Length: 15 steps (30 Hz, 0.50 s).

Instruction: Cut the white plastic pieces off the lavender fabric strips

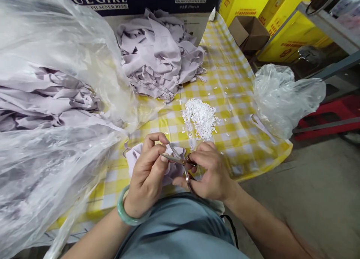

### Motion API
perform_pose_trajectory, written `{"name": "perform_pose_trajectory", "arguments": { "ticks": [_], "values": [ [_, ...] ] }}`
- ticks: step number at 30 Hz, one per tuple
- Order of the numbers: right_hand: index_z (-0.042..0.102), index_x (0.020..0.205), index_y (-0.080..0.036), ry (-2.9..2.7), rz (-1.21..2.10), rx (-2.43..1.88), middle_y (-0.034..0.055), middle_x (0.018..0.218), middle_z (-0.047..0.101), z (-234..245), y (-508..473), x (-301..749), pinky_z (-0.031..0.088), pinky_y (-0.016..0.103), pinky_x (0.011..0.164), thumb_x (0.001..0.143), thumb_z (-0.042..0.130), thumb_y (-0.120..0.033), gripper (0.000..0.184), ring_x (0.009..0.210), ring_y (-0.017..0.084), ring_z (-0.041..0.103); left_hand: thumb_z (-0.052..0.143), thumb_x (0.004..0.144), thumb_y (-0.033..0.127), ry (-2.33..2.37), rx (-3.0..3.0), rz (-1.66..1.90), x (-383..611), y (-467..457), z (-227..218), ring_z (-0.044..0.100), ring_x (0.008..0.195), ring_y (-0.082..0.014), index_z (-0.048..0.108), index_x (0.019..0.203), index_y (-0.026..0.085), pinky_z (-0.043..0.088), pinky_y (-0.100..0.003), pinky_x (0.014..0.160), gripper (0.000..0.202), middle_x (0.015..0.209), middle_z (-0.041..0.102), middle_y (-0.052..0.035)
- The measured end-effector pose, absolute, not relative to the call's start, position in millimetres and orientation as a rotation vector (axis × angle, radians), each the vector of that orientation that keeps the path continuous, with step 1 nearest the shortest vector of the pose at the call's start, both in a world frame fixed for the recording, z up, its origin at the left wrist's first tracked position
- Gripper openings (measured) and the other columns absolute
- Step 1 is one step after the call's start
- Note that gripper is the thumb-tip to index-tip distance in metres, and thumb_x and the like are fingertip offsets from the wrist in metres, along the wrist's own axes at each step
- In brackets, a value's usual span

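My right hand [212, 169] has its thumb and fingers through the handles of a small pair of scissors [180, 160]. The blades are parted and point left, at the fingertips of my left hand [150, 172]. Those fingers are pinched together on a pale lilac fabric piece [171, 172], which hangs and lies beneath both hands; the exact part gripped is hidden. A pale green bangle [121, 206] circles my left wrist. Beyond my hands, a heap of small white snippets [201, 118] lies on the yellow checked tablecloth [233, 146].
A pile of lilac fabric pieces [160, 52] sits at the back, against a dark blue carton [152, 2]. More lilac fabric [42, 97] fills a large clear plastic bag [98, 75] on the left. A crumpled plastic bag [284, 97] hangs at the right edge, near a metal frame [332, 28].
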State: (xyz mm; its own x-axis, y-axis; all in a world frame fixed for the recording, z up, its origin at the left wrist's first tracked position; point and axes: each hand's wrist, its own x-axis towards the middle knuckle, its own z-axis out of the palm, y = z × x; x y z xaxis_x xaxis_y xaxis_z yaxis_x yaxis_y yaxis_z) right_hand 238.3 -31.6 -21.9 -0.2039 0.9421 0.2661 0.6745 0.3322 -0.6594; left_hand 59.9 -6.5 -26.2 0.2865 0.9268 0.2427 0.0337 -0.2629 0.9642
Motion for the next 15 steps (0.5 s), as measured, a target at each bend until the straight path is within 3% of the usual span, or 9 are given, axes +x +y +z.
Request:
{"name": "perform_pose_trajectory", "arguments": {
  "ticks": [15],
  "values": [
    [0.051, 0.055, -0.02, -1.911, 0.601, -1.431, -0.0023, 0.054, 0.053, -23.2, -30.6, 234.8, 0.035, 0.033, 0.072, 0.072, 0.074, -0.056, 0.046, 0.062, 0.014, 0.048, 0.044, 0.1, 0.022, 0.918, 1.574, 1.121, 62.1, -6.6, -28.7, 0.042, 0.106, -0.0216, 0.059, 0.079, 0.02, 0.039, -0.035, 0.091, 0.025, 0.096, 0.046, -0.0058]
  ]
}}
